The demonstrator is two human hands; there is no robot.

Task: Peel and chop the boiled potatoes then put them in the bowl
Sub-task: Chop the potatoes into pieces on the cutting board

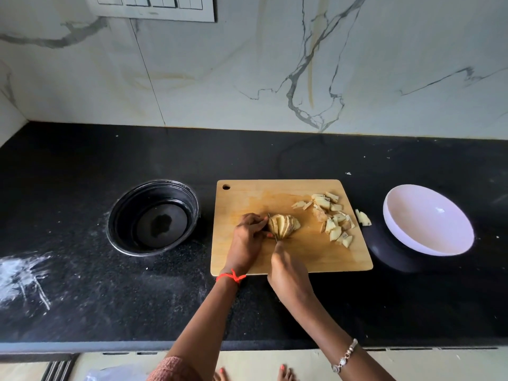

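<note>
A peeled potato [286, 225], cut into several slices that still stand together, lies in the middle of the wooden cutting board [302, 259]. My left hand [247, 237] holds its left end with curled fingers. My right hand [287, 273] grips a knife [272, 226] whose thin blade is down in the potato at its left end; the handle is hidden in my fist. A heap of chopped potato pieces [334, 215] lies on the board's right part, and one piece [363, 218] rests just off its edge. The white bowl [428, 221] stands tilted to the right of the board, with nothing in it.
A black round bowl [152, 217] with a little liquid sits left of the board on the black counter [82, 284]. White powder smears mark the counter's left side. The marble wall rises behind, with a switch panel [154, 6] at top left.
</note>
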